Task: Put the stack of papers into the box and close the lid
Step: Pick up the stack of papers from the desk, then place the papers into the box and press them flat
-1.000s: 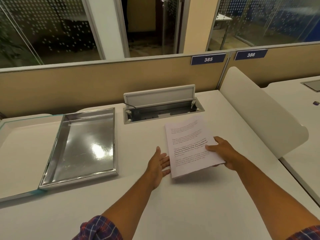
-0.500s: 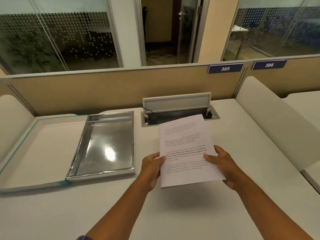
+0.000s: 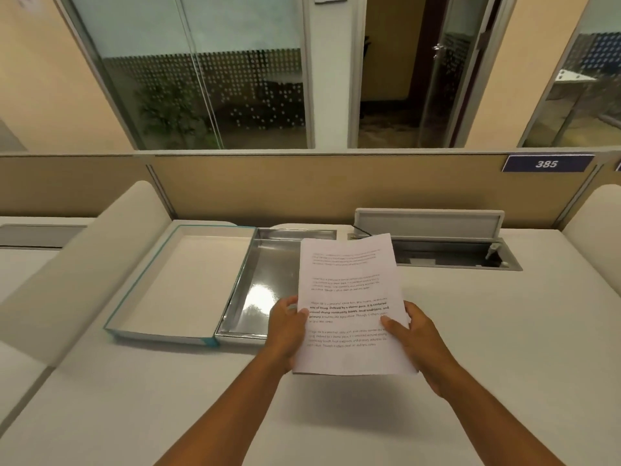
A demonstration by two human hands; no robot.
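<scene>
I hold the stack of papers, white sheets with printed text, lifted above the desk with both hands. My left hand grips its left edge and my right hand grips its right edge. The stack's left part hangs over the right side of the box, a shallow tray with a shiny silver lining. The box's lid, white inside with a teal rim, lies open flat to the left of the tray, joined to it along one side.
A cable hatch with its flap raised sits in the white desk behind the papers. Beige rounded dividers flank the desk on both sides. A tan partition closes the back.
My left hand took hold of the papers, and both hands lifted the stack off the desk and carried it left, partly over the box's tray. The view swung left.
</scene>
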